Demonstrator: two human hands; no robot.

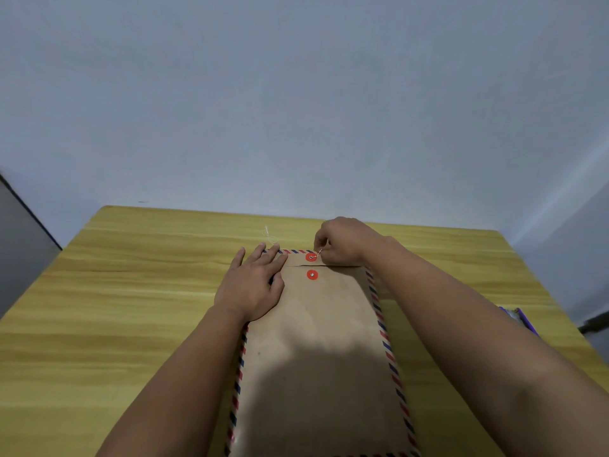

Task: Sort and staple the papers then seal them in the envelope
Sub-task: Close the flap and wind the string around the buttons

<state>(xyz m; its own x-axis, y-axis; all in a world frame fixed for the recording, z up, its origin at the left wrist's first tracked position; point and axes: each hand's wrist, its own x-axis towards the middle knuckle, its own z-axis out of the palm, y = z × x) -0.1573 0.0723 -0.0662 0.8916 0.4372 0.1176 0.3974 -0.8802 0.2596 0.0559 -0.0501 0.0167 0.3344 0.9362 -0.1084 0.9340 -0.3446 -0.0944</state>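
Note:
A brown envelope point(323, 351) with a red and blue striped border lies lengthwise on the wooden table, its flap folded down at the far end. Two red closure discs sit there: one on the flap point(310, 257), one on the body point(312, 275). My left hand point(252, 285) lies flat, fingers spread, on the envelope's upper left part. My right hand point(342, 244) pinches the thin white string point(319, 253) right beside the flap disc. The string's loose end point(270, 237) curls on the table beyond the flap. No papers are in sight.
The yellow wooden table point(131, 291) reaches a plain pale wall at the back. A purple object point(519, 319), partly hidden by my right forearm, lies at the table's right edge. A dark grey panel point(19, 245) stands at the left.

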